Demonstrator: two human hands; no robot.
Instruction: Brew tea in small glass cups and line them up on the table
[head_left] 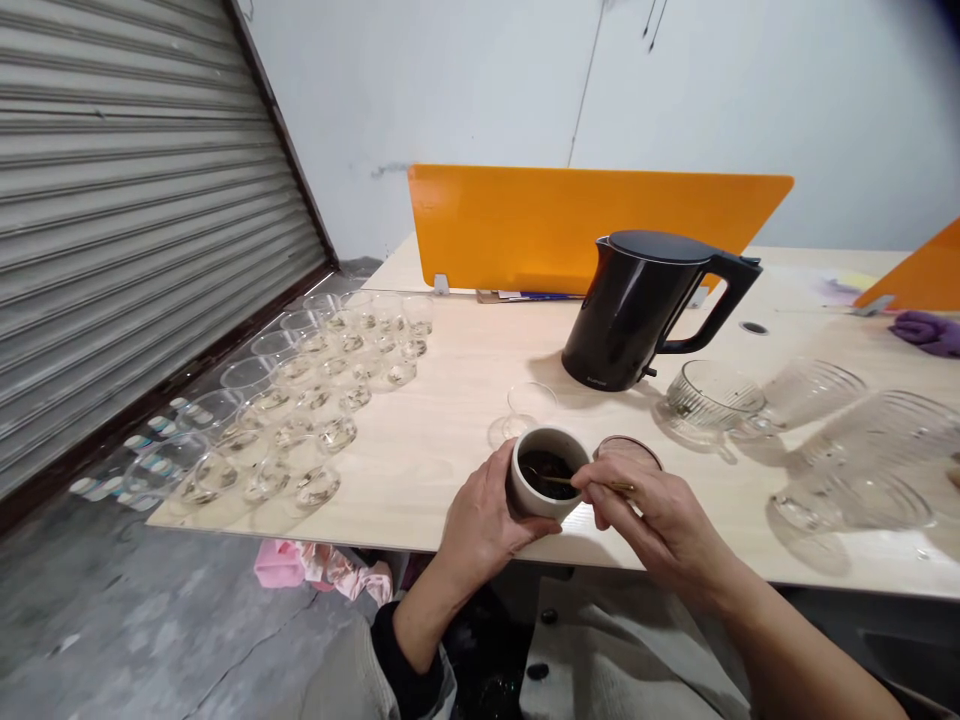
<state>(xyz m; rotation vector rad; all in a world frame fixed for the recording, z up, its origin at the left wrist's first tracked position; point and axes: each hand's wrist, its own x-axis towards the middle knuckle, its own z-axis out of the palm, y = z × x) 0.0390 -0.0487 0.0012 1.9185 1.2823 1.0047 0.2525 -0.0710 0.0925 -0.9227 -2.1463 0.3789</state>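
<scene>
My left hand (484,515) is wrapped round a small pale jar (551,505) near the table's front edge. Dark loose material that looks like tea leaves (551,470) lies inside it. Between the fingers of my right hand (649,510) is a thin gold-coloured spoon (616,486), its far end down in the jar. A round brownish disc, perhaps a lid (628,450), sits partly behind my right hand. Just beyond the jar stands a clear cup (532,400). On the left, several clear cups (292,470) stand in rows with small dark bits at their bottoms.
A black electric kettle (630,315) stands behind the jar. To the right are a ribbed glass cup (712,395) and several glass vessels (855,500), some lying on their sides. An orange divider (585,225) crosses the table (480,350). Purple cloth (926,332) lies far right.
</scene>
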